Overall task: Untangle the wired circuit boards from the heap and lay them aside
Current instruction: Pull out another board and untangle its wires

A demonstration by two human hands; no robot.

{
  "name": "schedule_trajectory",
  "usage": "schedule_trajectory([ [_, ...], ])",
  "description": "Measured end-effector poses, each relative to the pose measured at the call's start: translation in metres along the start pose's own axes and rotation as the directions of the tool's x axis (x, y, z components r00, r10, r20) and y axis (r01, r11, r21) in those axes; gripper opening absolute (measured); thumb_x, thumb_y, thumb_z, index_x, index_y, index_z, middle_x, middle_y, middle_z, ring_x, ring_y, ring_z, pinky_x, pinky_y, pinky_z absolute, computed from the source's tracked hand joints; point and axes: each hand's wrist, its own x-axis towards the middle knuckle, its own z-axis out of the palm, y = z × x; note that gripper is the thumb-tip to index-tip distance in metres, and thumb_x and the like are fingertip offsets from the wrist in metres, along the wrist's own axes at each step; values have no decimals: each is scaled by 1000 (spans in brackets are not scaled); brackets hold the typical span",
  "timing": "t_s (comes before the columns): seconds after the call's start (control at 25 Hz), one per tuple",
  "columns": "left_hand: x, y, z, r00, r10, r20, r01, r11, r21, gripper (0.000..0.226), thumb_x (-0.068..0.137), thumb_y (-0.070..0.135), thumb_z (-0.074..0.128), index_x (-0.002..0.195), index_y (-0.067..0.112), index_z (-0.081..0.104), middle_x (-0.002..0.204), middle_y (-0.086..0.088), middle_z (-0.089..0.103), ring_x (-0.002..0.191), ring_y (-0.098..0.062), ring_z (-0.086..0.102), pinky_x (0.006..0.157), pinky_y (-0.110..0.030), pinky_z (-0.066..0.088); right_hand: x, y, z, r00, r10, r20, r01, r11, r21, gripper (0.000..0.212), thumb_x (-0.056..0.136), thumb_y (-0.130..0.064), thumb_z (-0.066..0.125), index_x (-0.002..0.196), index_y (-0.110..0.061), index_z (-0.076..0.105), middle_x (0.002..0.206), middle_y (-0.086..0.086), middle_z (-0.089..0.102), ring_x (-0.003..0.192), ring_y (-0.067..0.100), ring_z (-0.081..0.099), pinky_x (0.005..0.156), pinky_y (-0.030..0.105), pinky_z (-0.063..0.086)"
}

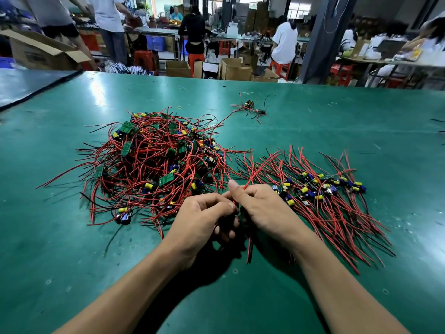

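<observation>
While the left hand (204,214) and right hand (263,208) meet at centre frame, fingers curled round red wires (249,251), tangled heap (154,160) centre left, laid-out boards (325,191) right

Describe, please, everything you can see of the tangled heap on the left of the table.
The heap is a loose mound of small green circuit boards tangled in thin red and black wires. The boards carry yellow and blue cylindrical parts and lie at all angles, some half buried. Wire ends splay flat on every side. It rests on the green table, left of centre. The left hand and right hand pinch a red wire by its near right edge.
</observation>
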Motion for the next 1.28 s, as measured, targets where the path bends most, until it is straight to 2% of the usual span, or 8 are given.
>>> schedule_trajectory([
  [0.12,-2,2,1,1000,9,29,-9,1000,17,25,88,-2,60,67,8,68,59,-17,63,42,-22,53,42,-22,43,6,2,-11,986,-2,-169,-5,999,-43,53,102,-49,48,88,-7,77,42,-11,45,34,1,38,38,11,32],
  [0.28,-3,2,-1,996,-22,92,20,999,25,20,87,-1,61,70,7,68,61,-17,63,44,-23,54,42,-22,43,12,2,-19,941,165,-296,-78,955,284,62,102,-56,43,74,-13,78,44,-8,37,34,7,22,35,17,20],
  [0.4,-1,1,-4,992,-51,115,48,998,30,19,88,-1,59,72,5,68,61,-18,62,43,-23,53,42,-22,44,13,-3,-25,937,334,-103,-188,730,657,68,103,-53,41,58,-13,72,53,-5,41,32,3,23,27,16,17],
  [0.52,-1,0,-7,993,-68,101,67,998,18,19,89,0,59,74,5,69,60,-17,62,41,-23,53,40,-22,43,10,-5,-27,939,341,35,-257,632,732,63,102,-50,45,54,-14,66,57,-5,40,30,3,23,25,15,16],
  [0.76,0,0,-5,998,-57,5,57,998,-34,18,95,7,56,81,3,67,58,-14,60,40,-21,54,39,-23,44,1,-2,-1,995,84,-57,-69,970,231,49,89,-55,61,92,-9,76,60,5,50,39,10,42,37,18,33],
  [0.88,0,-1,-3,999,-50,-18,49,998,-46,19,96,5,54,77,4,59,57,-14,60,40,-21,53,38,-22,44,-3,2,8,999,10,35,-15,990,137,40,98,-39,61,96,0,71,58,9,63,45,18,60,46,22,47],
  [1.08,-1,2,-3,995,-56,80,55,998,20,14,93,7,58,80,2,57,58,-13,60,41,-21,51,40,-21,42,7,7,-13,931,-129,-342,60,977,-205,34,98,-44,61,89,-17,80,48,-20,57,49,-3,52,55,15,38],
  [1.28,-3,5,-1,985,-84,151,71,993,94,15,93,7,58,79,3,58,61,-13,61,43,-22,52,41,-23,40,13,15,-29,799,-251,-546,165,965,-202,32,96,-39,65,86,-12,80,40,-18,43,43,1,37,54,24,28],
])
